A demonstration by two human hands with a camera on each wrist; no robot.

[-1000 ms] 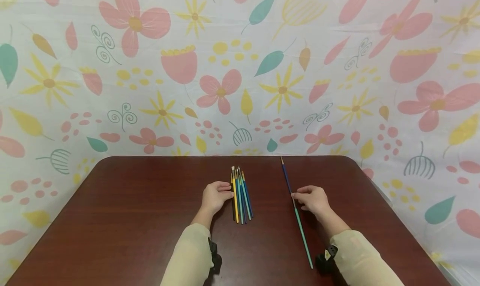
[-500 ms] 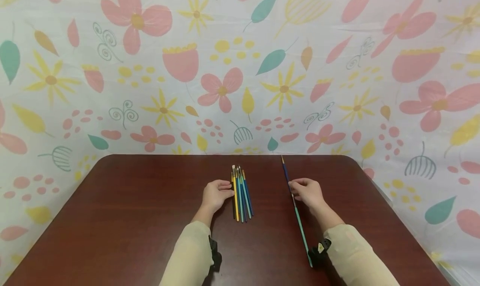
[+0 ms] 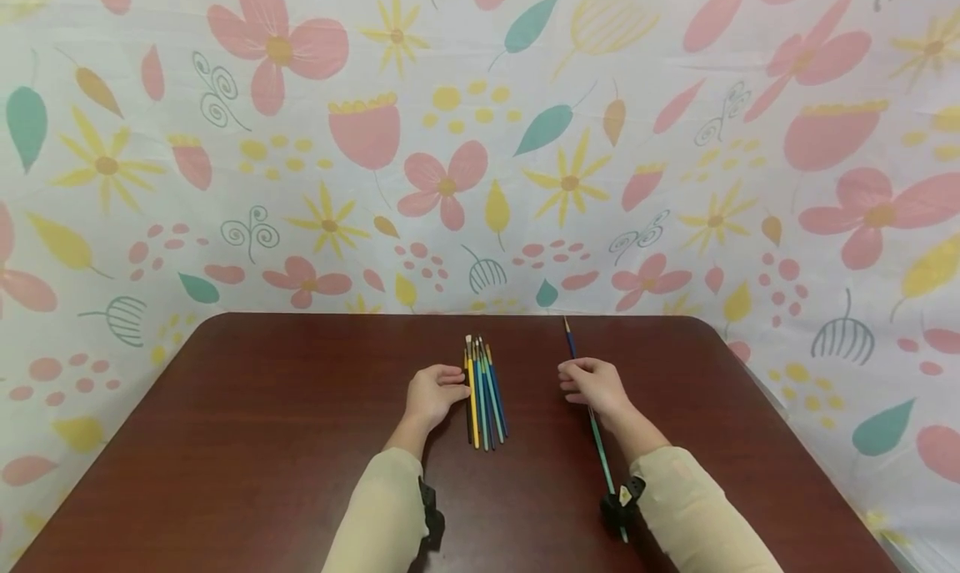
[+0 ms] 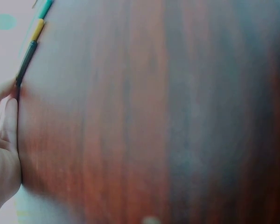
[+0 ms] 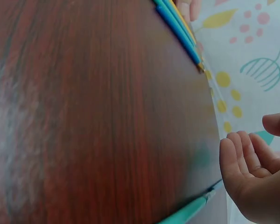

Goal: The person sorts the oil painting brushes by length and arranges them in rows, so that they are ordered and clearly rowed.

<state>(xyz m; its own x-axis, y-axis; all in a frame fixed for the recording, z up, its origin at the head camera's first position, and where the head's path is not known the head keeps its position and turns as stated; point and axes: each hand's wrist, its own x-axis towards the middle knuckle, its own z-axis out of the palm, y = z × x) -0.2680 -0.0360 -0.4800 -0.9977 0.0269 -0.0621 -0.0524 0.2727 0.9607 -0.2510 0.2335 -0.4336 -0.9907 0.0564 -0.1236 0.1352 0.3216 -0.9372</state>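
Several paintbrushes point(image 3: 475, 406) with yellow, blue, teal and black handles lie side by side in a bundle mid-table, bristles toward the back. My left hand point(image 3: 431, 398) rests against their left side, fingertips at the black paintbrush point(image 4: 27, 63). To the right, a blue paintbrush point(image 3: 571, 339) and a teal paintbrush point(image 3: 602, 456) lie end to end in a slanting line, their meeting point hidden under my right hand point(image 3: 596, 385). That hand holds nothing; in the right wrist view its thumb stands apart from loosely bent fingers, above the teal brush.
The dark brown table point(image 3: 300, 439) has rounded back corners. Directly behind its far edge hangs a white cloth point(image 3: 360, 189) printed with flowers and leaves; the blue brush's tip reaches near that edge. Black wrist cameras point(image 3: 622, 506) sit at both sleeves.
My right hand has moved off the two end-to-end brushes, first forward along them, then leftward, and its wrist now overlaps the line. My left hand and the bundle have stayed put.
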